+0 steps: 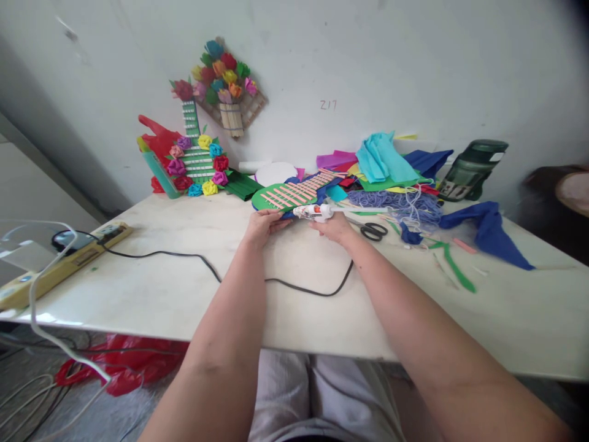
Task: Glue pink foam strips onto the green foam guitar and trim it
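My right hand point(335, 227) is closed around a white glue gun point(317, 212), which lies level with its nozzle pointing left. My left hand point(263, 224) grips the near edge of a green guitar-shaped cardboard piece point(280, 195) with several pale pink sticks glued across it. The gun's nozzle sits just at the lower edge of that piece. A black cord point(294, 285) runs from the gun across the white table point(184, 276) to the left.
Black scissors point(373, 231), blue yarn point(396, 205) and colourful paper scraps point(381, 161) lie to the right. A finished paper-flower guitar point(197, 162) leans at the back left. A yellow power strip point(59, 261) sits on the left edge. Another person point(568, 193) is at far right.
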### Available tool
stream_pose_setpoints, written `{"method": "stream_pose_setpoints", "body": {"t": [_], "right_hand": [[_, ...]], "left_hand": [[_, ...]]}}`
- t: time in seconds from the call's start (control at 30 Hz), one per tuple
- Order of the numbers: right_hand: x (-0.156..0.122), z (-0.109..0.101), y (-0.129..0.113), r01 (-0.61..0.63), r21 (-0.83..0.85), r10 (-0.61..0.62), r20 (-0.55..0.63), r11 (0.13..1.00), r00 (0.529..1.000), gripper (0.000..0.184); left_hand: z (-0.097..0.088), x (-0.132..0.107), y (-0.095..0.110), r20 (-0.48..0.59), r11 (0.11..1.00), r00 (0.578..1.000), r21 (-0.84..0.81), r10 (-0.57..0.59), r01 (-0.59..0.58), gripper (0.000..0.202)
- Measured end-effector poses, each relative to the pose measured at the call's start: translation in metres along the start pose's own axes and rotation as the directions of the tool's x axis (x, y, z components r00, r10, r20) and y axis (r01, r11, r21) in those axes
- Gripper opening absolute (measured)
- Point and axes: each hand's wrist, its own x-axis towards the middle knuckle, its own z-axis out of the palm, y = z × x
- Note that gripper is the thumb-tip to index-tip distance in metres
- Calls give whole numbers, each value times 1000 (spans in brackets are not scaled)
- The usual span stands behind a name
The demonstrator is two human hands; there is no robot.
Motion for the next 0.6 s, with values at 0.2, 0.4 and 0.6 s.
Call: {"method": "stream_pose_setpoints", "body": {"t": [0.2, 0.4, 0.6], "right_hand": [[5, 2, 6, -65, 2, 65, -37, 998, 997, 24], [-1, -5, -2, -52, 96, 55, -36, 994, 998, 20], [-11, -17, -15, -43, 148, 43, 1, 988, 999, 10]], "left_hand": [[2, -1, 1, -32, 1000, 999, -15, -4, 3, 12], [4, -4, 4, -30, 1000, 1000, 14, -5, 6, 9], [3, -4, 5, -28, 1000, 1000, 23, -9, 10, 10]]}}
